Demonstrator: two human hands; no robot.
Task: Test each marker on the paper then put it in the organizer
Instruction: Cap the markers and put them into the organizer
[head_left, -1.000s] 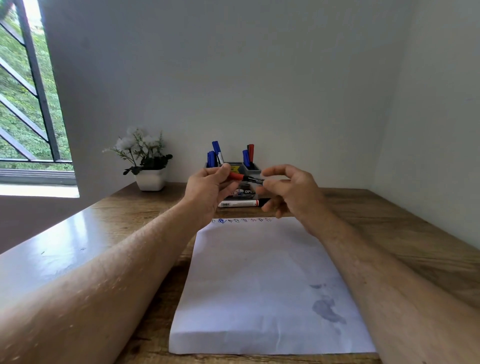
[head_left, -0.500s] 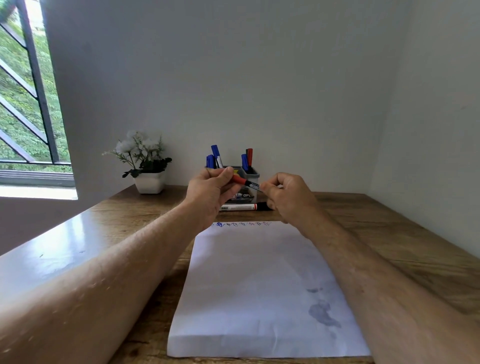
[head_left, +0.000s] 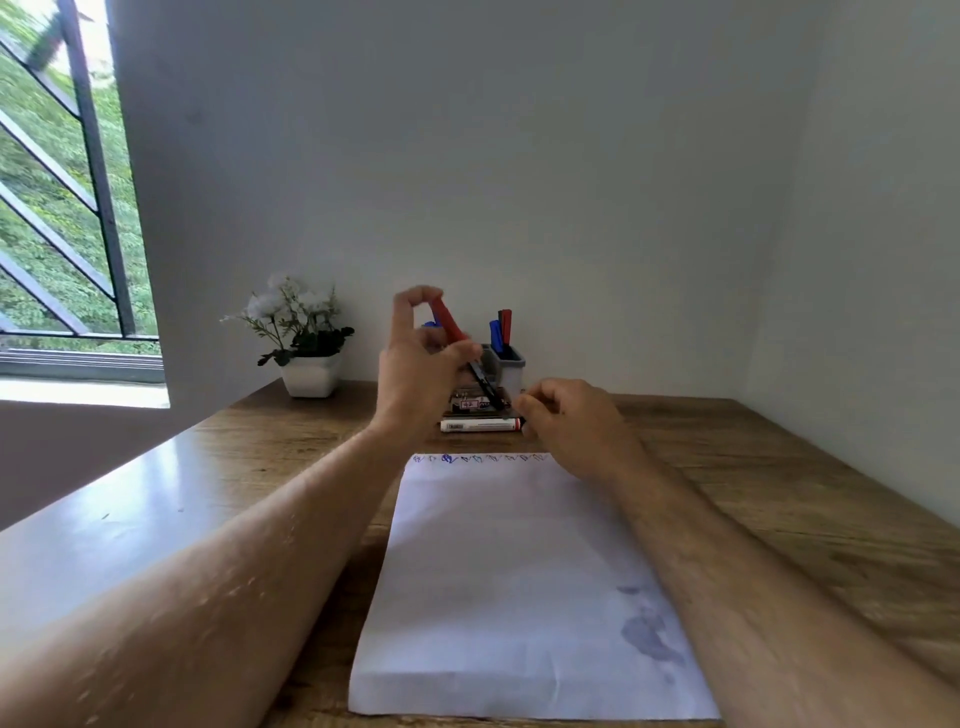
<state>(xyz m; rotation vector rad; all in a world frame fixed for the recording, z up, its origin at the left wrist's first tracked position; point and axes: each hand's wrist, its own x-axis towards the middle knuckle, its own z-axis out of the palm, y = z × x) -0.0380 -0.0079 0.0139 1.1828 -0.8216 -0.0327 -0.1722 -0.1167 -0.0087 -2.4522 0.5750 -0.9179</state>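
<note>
Your left hand (head_left: 415, 374) is raised above the far end of the wooden table (head_left: 779, 499), fingers pinched around a red-capped marker (head_left: 460, 343) that tilts with its red cap up and to the left and its dark barrel slanting down to the right; the index finger arches loosely over the cap end while thumb and remaining fingers grip the middle. Your right hand (head_left: 566, 421) sits lower and to the right, curled into a loose fist with fingertips drawn together just beside the right end of a white marker (head_left: 480, 426) lying flat on the table; you cannot tell whether it touches or holds anything. The grey organizer (head_left: 506, 364) stands at the far wall behind both hands, with blue and red markers (head_left: 501, 327) upright in its right compartment and another blue one partly hidden behind your left hand. The paper (head_left: 519, 571) lies lengthwise between your forearms, a row of small ink test marks (head_left: 478, 458) along its far edge and a grey smudge (head_left: 647, 631) near its right side. A white potted plant (head_left: 304, 338) stands far left, beside the window (head_left: 57, 182).
</note>
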